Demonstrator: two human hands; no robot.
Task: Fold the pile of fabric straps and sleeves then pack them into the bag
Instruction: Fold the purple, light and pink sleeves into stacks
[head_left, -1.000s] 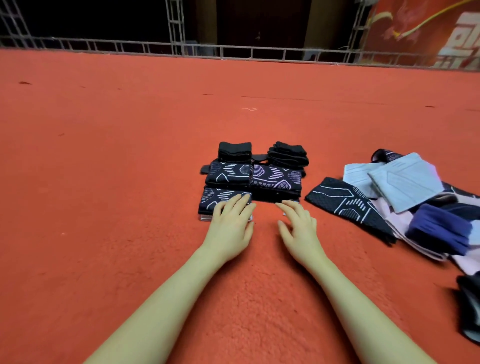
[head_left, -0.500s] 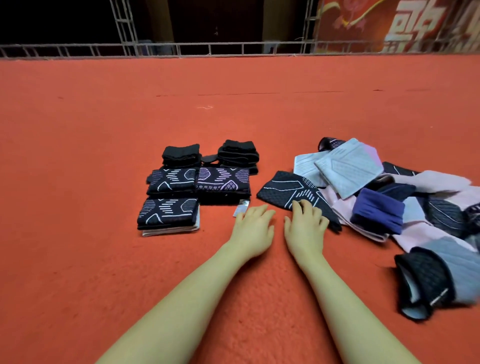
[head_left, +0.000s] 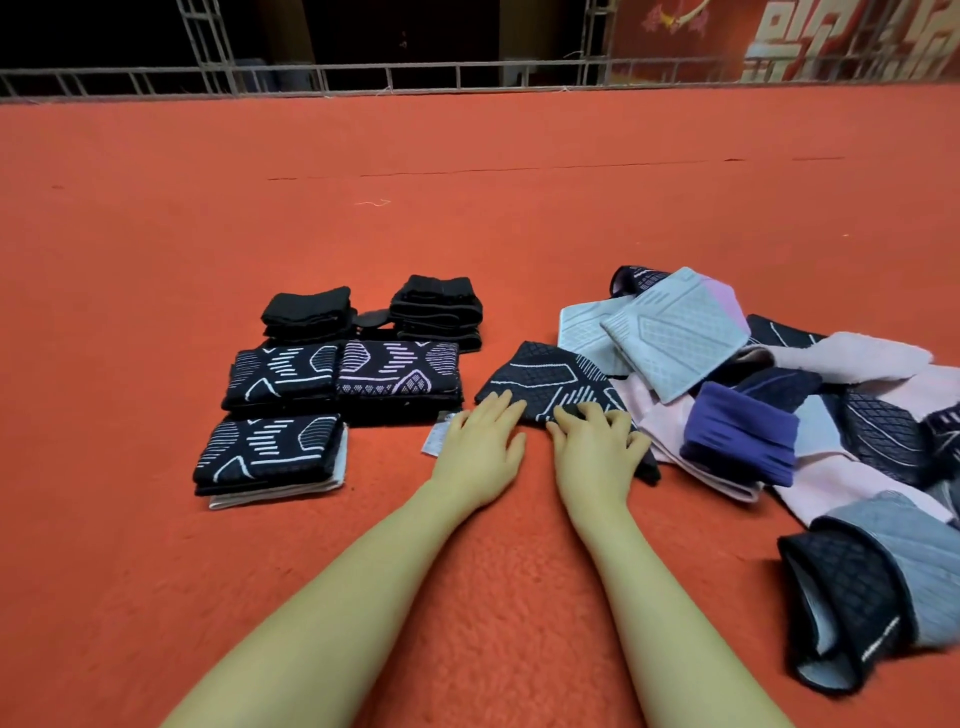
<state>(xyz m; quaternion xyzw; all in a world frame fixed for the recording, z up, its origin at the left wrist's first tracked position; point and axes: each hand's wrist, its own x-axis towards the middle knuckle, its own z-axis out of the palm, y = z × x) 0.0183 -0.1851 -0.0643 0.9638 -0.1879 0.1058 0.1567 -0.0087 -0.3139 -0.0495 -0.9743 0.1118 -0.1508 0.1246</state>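
While the black sleeve is lying in the middle of the frame, its near edge is being pinched by the right hand and touched by the flat left hand. It looks soft and light, best held by its corners.

Orange-red carpet covers the floor; a metal railing edges it; darkness beyond.

Label: partly hidden under the left hand; print too small to read.
Pile: cut off at the right edge.
Sleeve: near edge hidden beneath right fingers.
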